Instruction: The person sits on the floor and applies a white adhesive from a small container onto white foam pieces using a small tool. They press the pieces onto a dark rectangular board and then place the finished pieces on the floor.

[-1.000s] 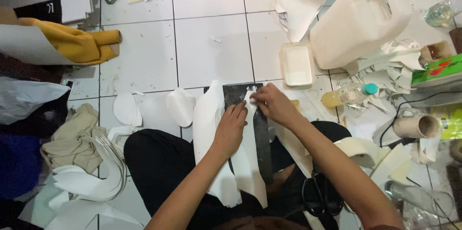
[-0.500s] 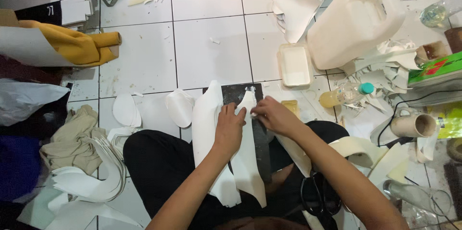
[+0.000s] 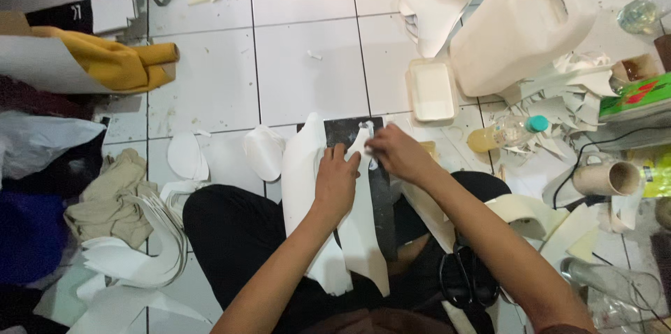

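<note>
Hands working white cut pieces on a dark board.
Left hand (image 3: 335, 183) is lying flat, pressing a white piece (image 3: 363, 236); right hand (image 3: 395, 152) is pinching its top tip at the dark board (image 3: 346, 131)'s far edge.

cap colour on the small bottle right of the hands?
Teal-green cap on the lying bottle of yellowish liquid; the head view shows it clearly.

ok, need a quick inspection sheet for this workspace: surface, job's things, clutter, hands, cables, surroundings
Surface: white tiled floor; person sits on it.
Job's things: long white cut sheet pieces over a dark board on the lap.
Clutter: white offcuts, shallow white tray, large white plastic jug, black scissors, cardboard tube.
Hands: left hand presses the sheet flat; right hand pinches its top end.
Cables: black cable at right.
Surroundings: yellow cloth, beige cloth.
</note>
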